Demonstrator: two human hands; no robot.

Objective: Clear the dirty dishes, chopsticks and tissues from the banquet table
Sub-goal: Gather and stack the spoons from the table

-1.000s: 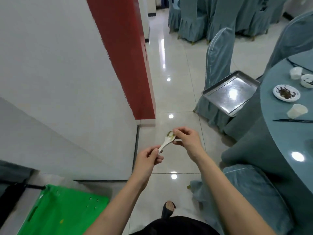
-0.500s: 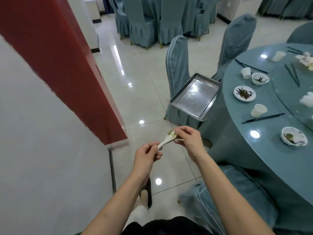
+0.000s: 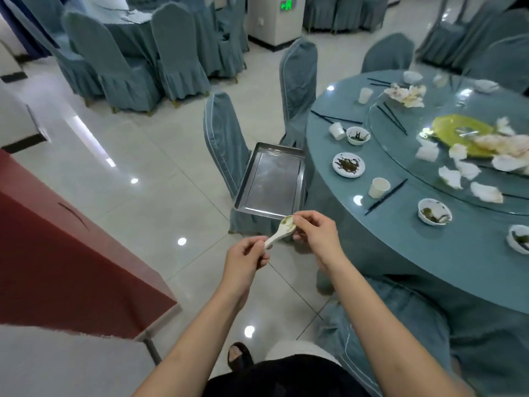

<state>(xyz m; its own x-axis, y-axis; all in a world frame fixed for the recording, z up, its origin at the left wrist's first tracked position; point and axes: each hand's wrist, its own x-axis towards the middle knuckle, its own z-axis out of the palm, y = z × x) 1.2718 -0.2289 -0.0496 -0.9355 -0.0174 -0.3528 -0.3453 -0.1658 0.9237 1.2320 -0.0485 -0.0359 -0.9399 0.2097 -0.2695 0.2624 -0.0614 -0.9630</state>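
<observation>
White ceramic, smeared with green scraps, is what both hands are busy with: a soup spoon (image 3: pixel 282 231) held out over the floor, clear of the counter. The left hand (image 3: pixel 245 260) pinches the end of the handle between thumb and curled fingers, which keeps the bowl level and steady. The right hand (image 3: pixel 315 234) has its thumb and fingertips closed at the rim of the bowl, apparently picking at the leftovers stuck there; whether it actually has hold of a scrap is too small to tell. Working over the tiles rather than over the cloth looks like a way to keep drips off the counter.

Just beyond the spoon, a steel tray (image 3: pixel 270 181) rests on the seat of a covered chair (image 3: pixel 226 144) drawn close to the counter's edge, bare inside. My guess is that it sits there as the landing place for collected dishes, within easy reach, and that the spoon goes there next.

On the round counter (image 3: pixel 400 247), draped in blue-grey cloth, most of the job is still waiting: a small plate (image 3: pixel 348 164) with dark scraps, several dirty bowls (image 3: pixel 434 212), paper cups (image 3: pixel 378 187), black chopsticks (image 3: pixel 386 196) lying beside them, and crumpled tissues (image 3: pixel 463 170) scattered over the glass turntable (image 3: pixel 400 138) in the middle.

Pale glossy tiles cover the floor (image 3: pixel 137 156) and mirror the ceiling lights. A red-faced pillar (image 3: pixel 57 253) stands at the left, and more covered chairs ring another dressed table at the back.
</observation>
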